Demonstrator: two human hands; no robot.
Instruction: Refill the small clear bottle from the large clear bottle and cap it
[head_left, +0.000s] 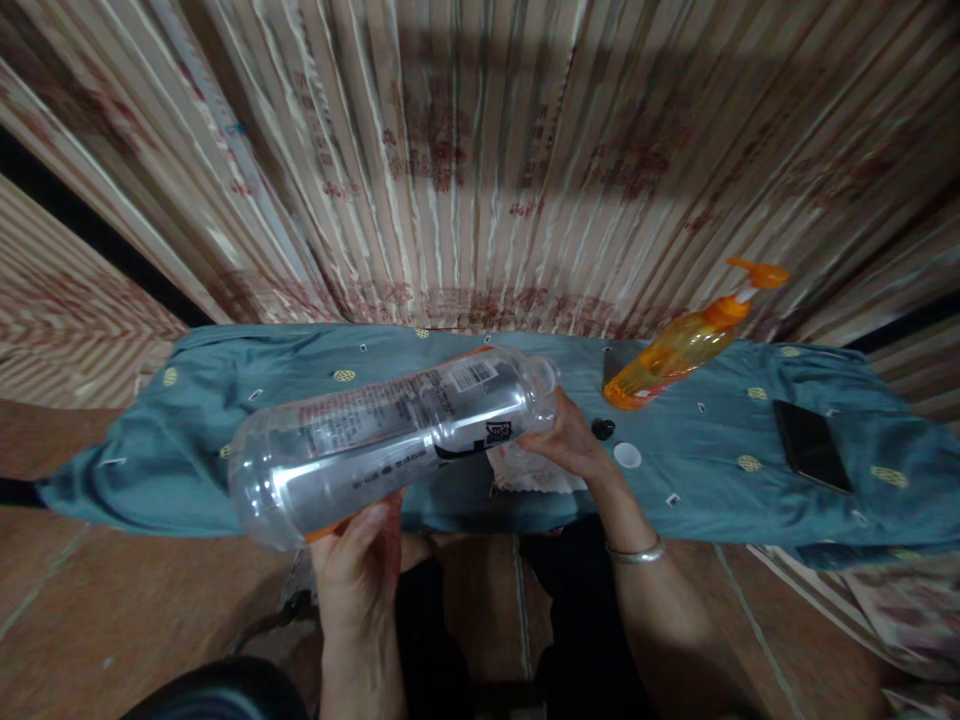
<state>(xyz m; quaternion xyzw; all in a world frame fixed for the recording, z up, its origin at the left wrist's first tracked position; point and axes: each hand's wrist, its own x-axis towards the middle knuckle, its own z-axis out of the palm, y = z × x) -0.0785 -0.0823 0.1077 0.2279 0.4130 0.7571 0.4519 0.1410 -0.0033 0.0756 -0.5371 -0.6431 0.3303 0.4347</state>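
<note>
A large clear plastic bottle (390,440) with a silver printed label lies tilted on its side in the air above the cloth. Its neck points right and slightly up, and no cap shows on it. My left hand (360,550) supports it from below near the base, fingers partly hidden behind the bottle. My right hand (566,435) grips it at the neck. Beneath the right hand lies a crumpled pale tissue or wrapper (532,472). A small black cap-like piece (602,429) and a white round lid (627,455) rest just right of that hand.
A blue-green patterned cloth (697,450) covers the narrow table. An orange pump bottle (675,355) with yellow-orange liquid stands at the back right. A dark phone (810,445) lies at the right. Behind hangs a striped curtain (480,180).
</note>
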